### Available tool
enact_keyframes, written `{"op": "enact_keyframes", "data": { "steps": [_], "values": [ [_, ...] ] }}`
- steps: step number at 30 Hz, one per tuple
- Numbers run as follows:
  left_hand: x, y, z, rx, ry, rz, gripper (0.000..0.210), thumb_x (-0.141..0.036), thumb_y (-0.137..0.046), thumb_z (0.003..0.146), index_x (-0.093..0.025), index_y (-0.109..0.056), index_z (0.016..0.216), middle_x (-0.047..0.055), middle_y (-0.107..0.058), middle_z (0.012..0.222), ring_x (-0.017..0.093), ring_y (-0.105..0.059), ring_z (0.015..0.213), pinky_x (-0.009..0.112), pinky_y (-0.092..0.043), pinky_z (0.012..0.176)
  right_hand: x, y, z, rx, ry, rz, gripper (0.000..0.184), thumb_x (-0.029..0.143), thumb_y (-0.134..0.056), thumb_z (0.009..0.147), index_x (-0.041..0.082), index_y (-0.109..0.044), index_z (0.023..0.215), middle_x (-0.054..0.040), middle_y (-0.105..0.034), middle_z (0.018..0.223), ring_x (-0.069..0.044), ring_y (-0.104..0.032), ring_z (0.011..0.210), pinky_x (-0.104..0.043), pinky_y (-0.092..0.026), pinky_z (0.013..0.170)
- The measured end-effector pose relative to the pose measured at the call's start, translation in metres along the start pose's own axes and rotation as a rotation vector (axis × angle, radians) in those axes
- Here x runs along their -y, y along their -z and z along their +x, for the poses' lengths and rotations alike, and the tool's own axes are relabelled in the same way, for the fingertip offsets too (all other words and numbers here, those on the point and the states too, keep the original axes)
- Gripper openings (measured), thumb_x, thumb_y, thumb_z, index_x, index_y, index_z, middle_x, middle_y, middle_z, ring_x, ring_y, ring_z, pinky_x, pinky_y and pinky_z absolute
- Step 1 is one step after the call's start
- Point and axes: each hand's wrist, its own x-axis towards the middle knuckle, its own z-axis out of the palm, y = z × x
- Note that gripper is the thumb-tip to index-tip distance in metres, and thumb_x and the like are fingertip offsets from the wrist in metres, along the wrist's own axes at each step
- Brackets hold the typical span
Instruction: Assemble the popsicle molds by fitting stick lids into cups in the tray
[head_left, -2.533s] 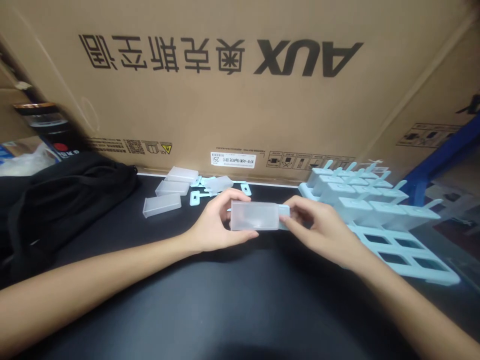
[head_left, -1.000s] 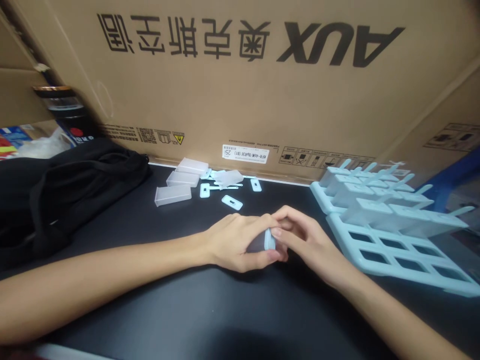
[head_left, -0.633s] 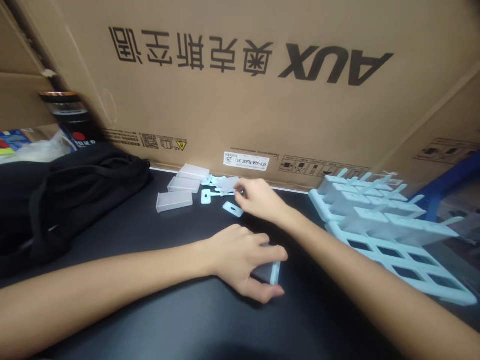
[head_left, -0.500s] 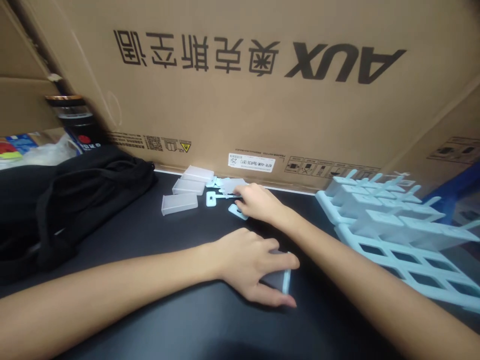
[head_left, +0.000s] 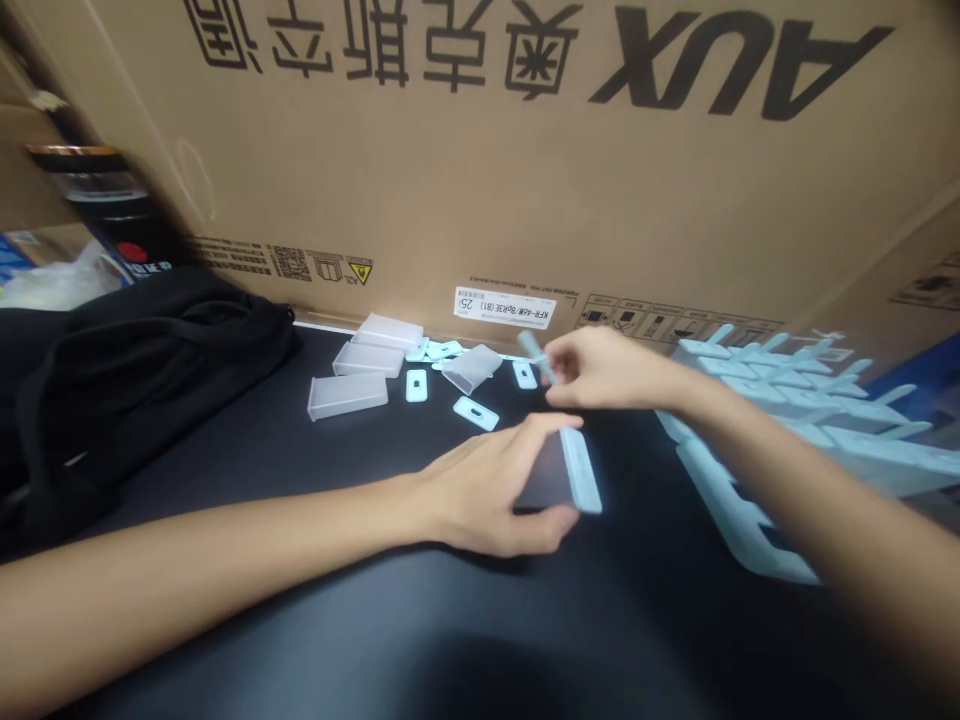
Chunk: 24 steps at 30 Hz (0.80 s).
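Left hand (head_left: 487,490) grips a lidded mould (head_left: 546,476), right hand (head_left: 600,368) pinches a stick (head_left: 533,350); stick-topped moulds (head_left: 874,458) stand racked, loose moulds (head_left: 347,396) lie unlidded.

Bare forearms (head_left: 225,558), bare wrists (head_left: 414,510), slim bare fingers (head_left: 534,431)

There are two hands. In the left hand (head_left: 484,490) is one cloudy mould (head_left: 544,475) with one light-blue lid (head_left: 581,472); in the right hand (head_left: 607,370), one small blue stick (head_left: 531,347). Four other moulds (head_left: 347,396) lie on the table (head_left: 300,620). Three flat lids (head_left: 476,413) lie separately; the overlapping blue pieces (head_left: 446,350) I cannot count. The capped moulds (head_left: 859,388) are partly hidden, number unclear. One bag (head_left: 150,350), one bottle (head_left: 124,215).
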Motion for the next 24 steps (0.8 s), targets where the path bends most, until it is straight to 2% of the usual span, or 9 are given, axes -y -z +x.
{"op": "enact_keyframes", "data": {
  "steps": [3,6,9,13,17,21,24],
  "values": [
    [0.004,-0.002,0.004,-0.104,0.017,-0.131,0.065,-0.045,-0.063,0.088,-0.022,-0.03,0.139,0.008,-0.062,0.106,0.025,-0.063,0.087,0.037,-0.051,0.073,0.008,0.033,-0.017,-0.018,-0.015,0.251,0.006,0.022,-0.068,0.068,0.02,-0.068,0.073,0.0007,-0.063,0.061,-0.015,-0.06,0.058,-0.028,-0.045,0.054],
    [0.01,-0.005,0.008,-0.177,0.061,-0.24,0.062,-0.05,-0.07,0.084,-0.021,-0.038,0.129,0.008,-0.062,0.106,0.025,-0.062,0.092,0.038,-0.05,0.077,0.022,0.049,-0.031,0.0,0.014,0.349,0.009,0.024,-0.077,0.066,0.02,-0.071,0.072,-0.0013,-0.065,0.064,-0.017,-0.064,0.064,-0.03,-0.05,0.058],
    [0.013,-0.007,0.009,-0.206,0.112,-0.288,0.057,-0.052,-0.073,0.081,-0.021,-0.04,0.117,0.006,-0.063,0.099,0.024,-0.063,0.087,0.037,-0.05,0.074,0.031,0.047,-0.038,0.026,0.016,0.28,0.012,0.025,-0.08,0.063,0.021,-0.072,0.07,0.0,-0.064,0.062,-0.017,-0.064,0.064,-0.028,-0.049,0.055],
    [0.013,-0.005,0.009,-0.161,0.085,-0.307,0.045,-0.047,-0.069,0.087,-0.022,-0.04,0.11,0.005,-0.065,0.097,0.022,-0.064,0.084,0.033,-0.049,0.072,0.033,0.036,-0.04,0.105,0.054,0.216,0.01,0.029,-0.076,0.067,0.021,-0.073,0.072,0.0032,-0.063,0.058,-0.013,-0.059,0.055,-0.023,-0.042,0.05],
    [0.012,-0.005,0.009,-0.141,0.085,-0.25,0.04,-0.044,-0.065,0.09,-0.022,-0.039,0.111,0.004,-0.064,0.094,0.022,-0.064,0.083,0.033,-0.049,0.069,0.03,0.032,-0.038,0.158,0.092,0.204,0.015,0.032,-0.072,0.071,0.023,-0.075,0.082,0.0047,-0.063,0.058,-0.009,-0.052,0.047,-0.022,-0.035,0.045],
    [0.012,-0.006,0.009,-0.122,0.107,-0.206,0.038,-0.041,-0.063,0.09,-0.021,-0.04,0.114,0.004,-0.063,0.093,0.022,-0.063,0.078,0.034,-0.049,0.066,0.032,0.031,-0.034,0.173,0.124,0.081,0.031,0.037,-0.078,0.064,0.025,-0.075,0.092,0.0039,-0.065,0.064,-0.011,-0.054,0.05,-0.024,-0.034,0.045],
    [0.011,-0.005,0.009,-0.102,0.101,-0.191,0.043,-0.042,-0.064,0.09,-0.021,-0.041,0.12,0.005,-0.065,0.097,0.023,-0.065,0.081,0.036,-0.051,0.071,0.036,0.03,-0.033,0.147,0.137,-0.051,0.027,0.032,-0.078,0.063,0.025,-0.076,0.089,0.0037,-0.064,0.063,-0.011,-0.053,0.05,-0.026,-0.033,0.047]
  ]
}}
